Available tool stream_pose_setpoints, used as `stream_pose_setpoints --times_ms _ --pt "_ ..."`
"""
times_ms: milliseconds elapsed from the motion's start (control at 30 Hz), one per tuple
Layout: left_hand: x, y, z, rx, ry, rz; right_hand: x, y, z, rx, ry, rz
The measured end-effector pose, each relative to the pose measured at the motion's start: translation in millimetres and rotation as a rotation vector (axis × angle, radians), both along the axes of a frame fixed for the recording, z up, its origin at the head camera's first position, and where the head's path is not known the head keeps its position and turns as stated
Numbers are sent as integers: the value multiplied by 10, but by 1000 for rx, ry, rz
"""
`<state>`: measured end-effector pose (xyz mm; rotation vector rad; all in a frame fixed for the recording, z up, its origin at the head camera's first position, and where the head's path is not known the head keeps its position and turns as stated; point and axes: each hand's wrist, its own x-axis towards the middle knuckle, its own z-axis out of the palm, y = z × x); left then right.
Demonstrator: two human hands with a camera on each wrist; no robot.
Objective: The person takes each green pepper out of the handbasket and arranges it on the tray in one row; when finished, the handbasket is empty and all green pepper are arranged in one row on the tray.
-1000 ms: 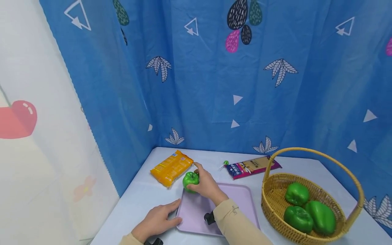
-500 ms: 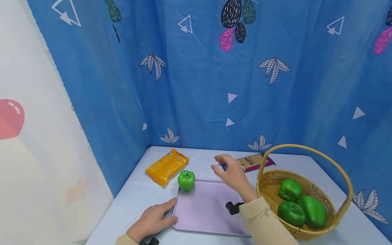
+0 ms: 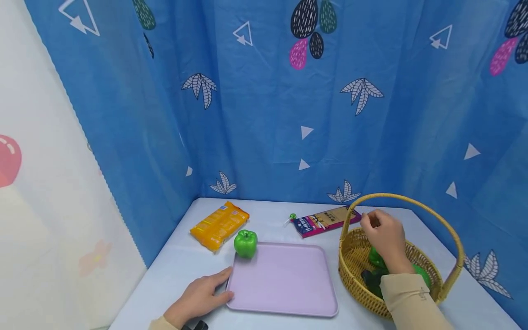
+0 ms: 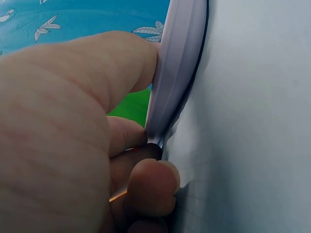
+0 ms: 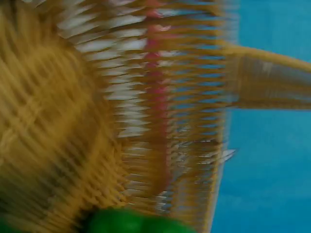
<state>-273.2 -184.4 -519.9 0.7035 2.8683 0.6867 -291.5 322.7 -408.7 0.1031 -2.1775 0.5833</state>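
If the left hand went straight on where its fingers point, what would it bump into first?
The left hand would meet the purple tray first. Its fingers look right up against the tray's near side, though the exact contact is hard to judge.

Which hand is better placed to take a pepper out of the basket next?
Right, most likely: the right hand is over the basket, near the green peppers inside it. The left hand touches the tray on the side away from the basket.
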Motion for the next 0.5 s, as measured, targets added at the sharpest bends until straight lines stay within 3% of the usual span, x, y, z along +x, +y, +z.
stream_pose_setpoints --times_ms 133,333,500 --pt "9 6 0 15 -9 -3 -18 101 -210 -46 -114 -109" --pt "-2 5 28 7 11 12 -32 169 -235 -31 -485 -217" --pt "-1 -1 24 1 6 12 -28 234 -302 -41 -728 -219"
